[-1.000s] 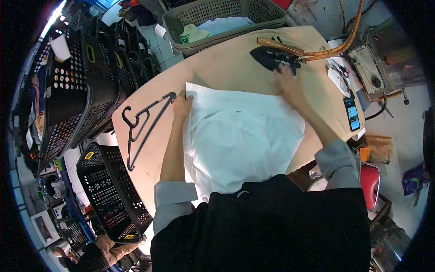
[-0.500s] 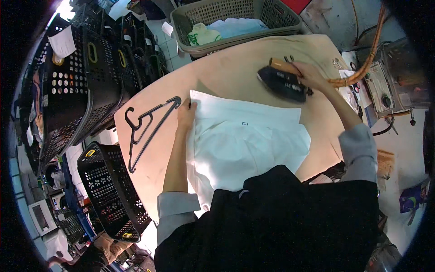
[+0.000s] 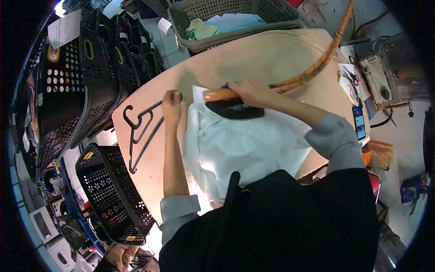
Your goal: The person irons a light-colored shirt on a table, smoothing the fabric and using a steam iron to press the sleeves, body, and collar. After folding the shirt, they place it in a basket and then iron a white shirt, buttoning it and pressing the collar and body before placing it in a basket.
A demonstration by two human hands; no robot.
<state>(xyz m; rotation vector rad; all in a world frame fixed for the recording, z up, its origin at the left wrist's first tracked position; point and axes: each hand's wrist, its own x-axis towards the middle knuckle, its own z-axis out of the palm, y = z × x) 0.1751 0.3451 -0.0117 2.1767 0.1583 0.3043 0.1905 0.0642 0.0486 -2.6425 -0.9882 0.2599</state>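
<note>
While in the right hand (image 3: 252, 93), iron (image 3: 231, 109) on white garment (image 3: 249, 140)

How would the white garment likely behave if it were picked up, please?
The white garment would probably flop, since its cloth lies in soft creases. Lifted now, it might snag, as the iron in the right hand sits over its upper part.

Worktop (image 3: 253, 56), ctr: garment (image 3: 244, 145), w/ iron (image 3: 230, 110) over its far L part. Hanger (image 3: 148, 143) on worktop, L of garment; phone (image 3: 359, 123) at R edge, scissors (image 3: 352, 78) beyond phone. Behind worktop: basket (image 3: 244, 35) w/ cloths (image 3: 233, 21) in it. L of worktop: crate (image 3: 108, 190), w/ other crates (image 3: 65, 86) farther back.
</note>
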